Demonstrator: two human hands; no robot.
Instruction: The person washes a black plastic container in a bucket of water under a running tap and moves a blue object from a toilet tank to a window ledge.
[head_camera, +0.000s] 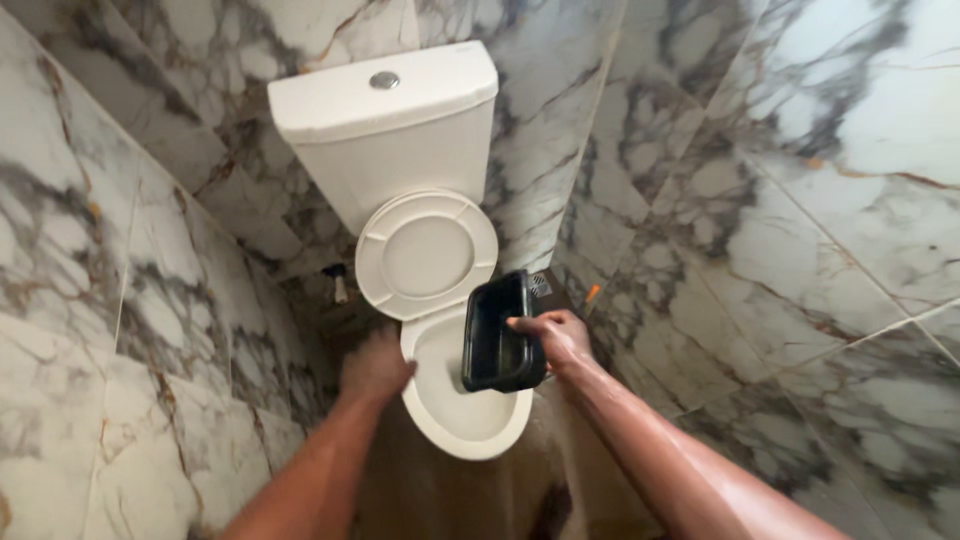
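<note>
The right hand (558, 335) holds a black rectangular container (497, 332) by its right rim, the fingers curled over the edge in a closed grip on it. The container is tilted on its side with its open face turned to the left, and it hangs over the right side of the white toilet bowl (462, 408), above the bowl's rim rather than resting on it, as far as the view shows.

The left hand (376, 365) sits at the left edge of the bowl, touching or just beside its rim. It is blurred and seen from the back, so I cannot tell whether its grip is open or closed, or whether it holds anything.

The toilet seat lid (427, 254) is raised and leans back against the white cistern (390, 140), which carries a round metal flush button (384, 80) at the middle of its top. The bowl interior shows white and open below the lid.

Marble-patterned tiles (760, 200) with grey and brown veins cover the walls on both sides and behind the cistern. Low on the wall to the left of the raised lid there is a small valve fitting (338, 283). On the floor to the right of the bowl, just behind the container, lies a small drain grate (540, 284), and a short orange object (592, 293) lies near it, too small to identify.
</note>
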